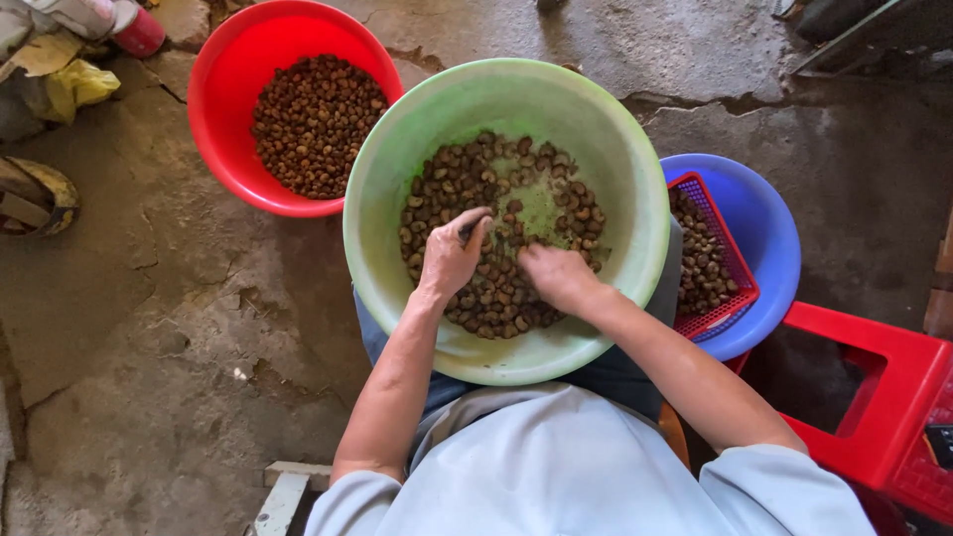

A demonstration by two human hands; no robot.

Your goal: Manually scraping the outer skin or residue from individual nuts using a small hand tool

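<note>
A wide pale green bowl [397, 149] rests on my lap, partly filled with small brown nuts [501, 298]. My left hand [452, 253] is inside the bowl, closed on a small dark tool [469, 228] that pokes out by my fingers. My right hand [556, 273] lies palm down on the nuts beside it, fingers curled into the heap; what it grips is hidden.
A red basin [223, 60] with similar brown nuts sits on the cracked concrete floor at the upper left. To the right, a blue basin [769, 233] holds a red mesh basket [730, 253] of nuts. A red plastic stool [879, 392] stands at the lower right.
</note>
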